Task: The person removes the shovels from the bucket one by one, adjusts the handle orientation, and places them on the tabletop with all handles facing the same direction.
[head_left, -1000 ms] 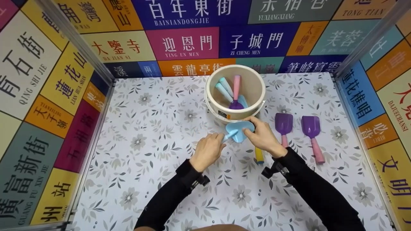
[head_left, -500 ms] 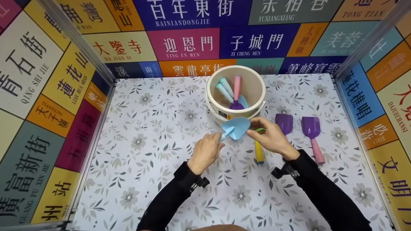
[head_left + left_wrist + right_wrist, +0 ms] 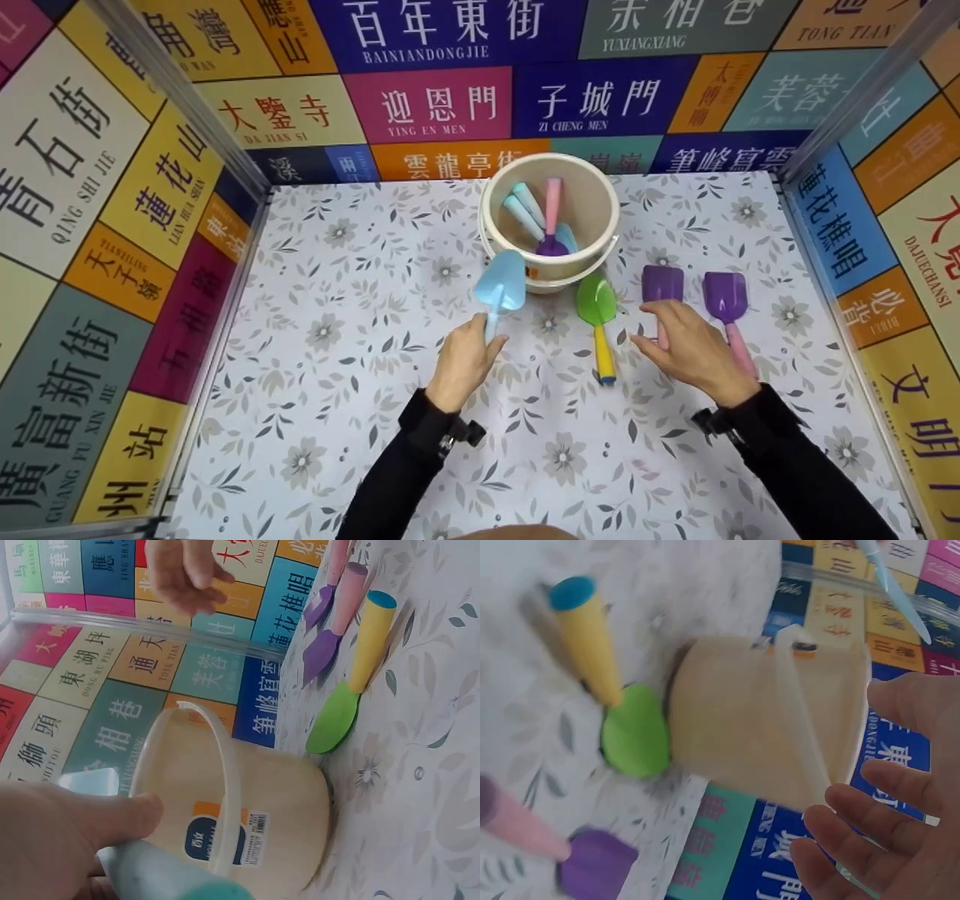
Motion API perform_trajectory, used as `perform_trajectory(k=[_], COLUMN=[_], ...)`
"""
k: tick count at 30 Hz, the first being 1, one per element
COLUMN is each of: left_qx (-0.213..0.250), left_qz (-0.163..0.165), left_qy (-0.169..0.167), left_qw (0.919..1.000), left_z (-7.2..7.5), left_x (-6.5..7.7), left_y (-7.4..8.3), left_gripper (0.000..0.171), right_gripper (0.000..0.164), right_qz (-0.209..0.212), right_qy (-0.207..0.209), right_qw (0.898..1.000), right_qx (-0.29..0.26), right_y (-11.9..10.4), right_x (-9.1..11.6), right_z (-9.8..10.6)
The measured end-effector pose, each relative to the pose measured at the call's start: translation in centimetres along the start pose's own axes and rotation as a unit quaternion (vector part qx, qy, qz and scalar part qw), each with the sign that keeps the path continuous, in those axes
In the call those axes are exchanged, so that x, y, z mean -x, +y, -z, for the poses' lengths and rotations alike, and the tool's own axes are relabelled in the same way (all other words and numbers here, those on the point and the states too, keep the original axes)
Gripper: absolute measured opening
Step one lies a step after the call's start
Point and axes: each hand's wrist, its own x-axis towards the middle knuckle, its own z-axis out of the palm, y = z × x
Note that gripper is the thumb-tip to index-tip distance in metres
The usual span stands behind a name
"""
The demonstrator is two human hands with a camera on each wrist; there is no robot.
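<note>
Blue trowel [image 3: 501, 281] clamped by its handle in the left hand [image 3: 460, 361], near-left of bucket [image 3: 564, 266] — right hand [image 3: 696, 349] holding nothing, fingers apart, above left purple scoop [image 3: 663, 283].

I see a white surface [image 3: 247, 375] printed with grey flowers and leaves before me. Around it I face a back wall [image 3: 435, 124] of bright, lettered panels, with a metal post [image 3: 189, 105] at its left corner.
</note>
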Motion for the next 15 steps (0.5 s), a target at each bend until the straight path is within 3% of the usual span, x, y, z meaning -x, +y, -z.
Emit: perform_trajectory(k=[1,2,6,11,15], left_qx=[-0.005,-0.006,0.008,0.028,0.072], left_qz=[0.01,0.026,0.076,0.111,0.145], left_qy=[-0.002,-0.013,-0.038,-0.061,-0.115], left_qw=[0.9999,0.9996,0.9964,0.9916,0.9801], left_z=[-2.0,-2.3,-1.9,-1.7,-1.7], left_x=[0.0,0.0,0.4,0.5,0.4], left_y=[-1.7,-1.9,-1.2,0.0,1.2], left_gripper=[0.037,0.036,0.036,0.034,0.03], right_gripper=[0.046,0.047,0.048,0.048,0.05], right_qz=[0.002,0.005,0.012,-0.007,-0.024], right_qy=[0.0,0.001,0.003,-0.016,-0.027], right_qw=[1.0,1.0,0.999,0.998,0.998], right_qx=[0.01,0.018,0.04,0.053,0.059], right_y=[0.3,0.7,1.6,2.1,2.3], right_x=[0.4,0.7,2.0,3.1,3.5], right_z=[-0.1,-0.2,-0.8,-1.2,-1.2])
